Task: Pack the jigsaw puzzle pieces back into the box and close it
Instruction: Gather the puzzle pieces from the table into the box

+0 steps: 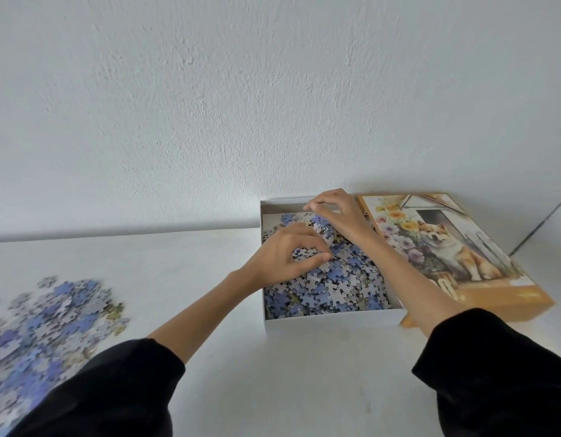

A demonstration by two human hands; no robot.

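An open white box (332,320) stands on the white table against the wall, holding a heap of blue and grey puzzle pieces (342,282). My left hand (285,253) hovers over the box's left half, fingers curled with thumb near the fingertips; whether it holds pieces I cannot tell. My right hand (332,209) is above the box's far end, fingers pinched downward toward the heap; pieces in it are not discernible. A loose pile of pieces (49,326) lies on the table at the far left. The lid (455,247), printed with a dog and flowers, lies right of the box.
The white table (190,279) runs back to a white textured wall (241,105). Bare table surface separates the loose pile from the box. Black sleeves cover both forearms near the bottom edge. The lid's near corner sits propped up beside the box.
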